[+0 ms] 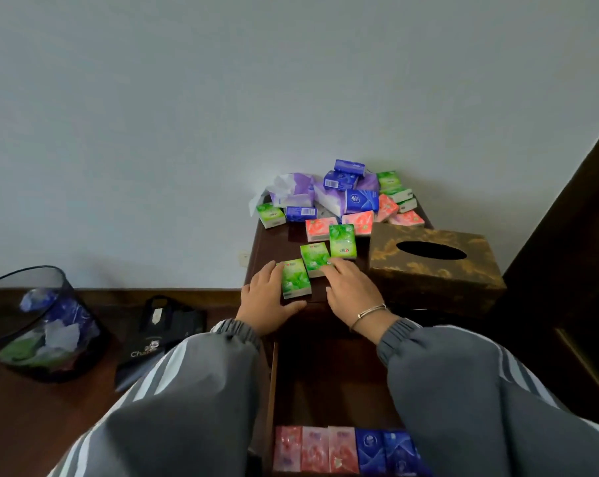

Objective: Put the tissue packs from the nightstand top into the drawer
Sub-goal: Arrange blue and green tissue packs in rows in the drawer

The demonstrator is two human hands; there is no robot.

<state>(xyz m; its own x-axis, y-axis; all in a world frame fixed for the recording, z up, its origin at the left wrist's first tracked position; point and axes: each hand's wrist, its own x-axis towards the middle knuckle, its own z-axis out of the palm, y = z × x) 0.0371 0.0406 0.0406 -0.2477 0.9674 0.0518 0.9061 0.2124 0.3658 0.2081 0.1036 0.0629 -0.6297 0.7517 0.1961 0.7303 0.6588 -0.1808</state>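
Three green tissue packs lie in a row near the front of the dark wooden nightstand. My left hand holds the nearest green pack, fingers on its left side and thumb under its near edge. My right hand lies flat beside it, fingertips touching the middle green pack. The third green pack sits just behind. A heap of blue, pink, green and purple packs covers the back. Below, the open drawer holds pink packs and blue packs in a row.
A brown patterned tissue box stands on the nightstand's right side, close to my right hand. On the floor to the left are a dark wastebasket with wrappers and a black bag. Dark furniture rises at the right edge.
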